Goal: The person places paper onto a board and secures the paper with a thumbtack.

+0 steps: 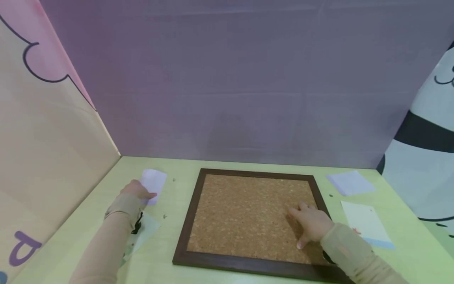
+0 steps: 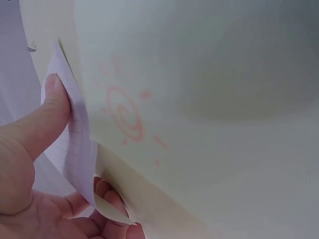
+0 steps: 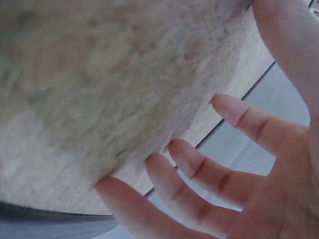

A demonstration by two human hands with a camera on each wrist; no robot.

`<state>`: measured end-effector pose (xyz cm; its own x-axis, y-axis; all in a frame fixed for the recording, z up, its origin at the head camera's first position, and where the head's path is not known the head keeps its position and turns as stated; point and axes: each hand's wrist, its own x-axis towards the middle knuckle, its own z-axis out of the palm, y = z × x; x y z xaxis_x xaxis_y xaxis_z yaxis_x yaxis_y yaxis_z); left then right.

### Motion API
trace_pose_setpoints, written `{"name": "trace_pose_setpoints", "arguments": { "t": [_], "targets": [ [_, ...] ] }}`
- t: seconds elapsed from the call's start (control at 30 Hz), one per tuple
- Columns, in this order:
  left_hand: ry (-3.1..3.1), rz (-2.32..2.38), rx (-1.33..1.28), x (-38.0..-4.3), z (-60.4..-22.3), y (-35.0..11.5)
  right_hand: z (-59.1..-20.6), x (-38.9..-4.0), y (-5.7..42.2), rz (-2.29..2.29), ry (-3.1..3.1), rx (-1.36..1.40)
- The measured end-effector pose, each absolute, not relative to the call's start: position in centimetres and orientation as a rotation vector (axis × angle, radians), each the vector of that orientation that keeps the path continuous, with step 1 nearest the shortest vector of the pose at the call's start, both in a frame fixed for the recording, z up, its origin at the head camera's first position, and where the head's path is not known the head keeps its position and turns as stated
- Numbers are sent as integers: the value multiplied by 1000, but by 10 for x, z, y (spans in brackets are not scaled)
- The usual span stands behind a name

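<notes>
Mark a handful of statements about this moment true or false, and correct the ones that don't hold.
1. The left hand holds the lilac paper. True.
2. Right of the cork board lie a lilac sheet and a white sheet with a blue edge. True.
3. The right hand grips the white sheet. False: it is at the cork board, fingers spread.
4. The cork board stands upright. False: it lies flat on the table.
5. A reddish spiral drawing shows in the left wrist view. True.
6. The cork board's frame is white. False: it is dark brown.
</notes>
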<state>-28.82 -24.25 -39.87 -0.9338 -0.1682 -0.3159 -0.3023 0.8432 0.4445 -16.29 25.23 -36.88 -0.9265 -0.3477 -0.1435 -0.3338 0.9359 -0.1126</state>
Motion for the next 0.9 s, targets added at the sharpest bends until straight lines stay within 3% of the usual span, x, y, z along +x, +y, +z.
{"name": "trace_pose_setpoints", "arguments": {
  "t": [0.9],
  "targets": [
    [2788,748,-292,-294,-396,-257,-367,-162,252,-138,2933,-532]
  ]
}}
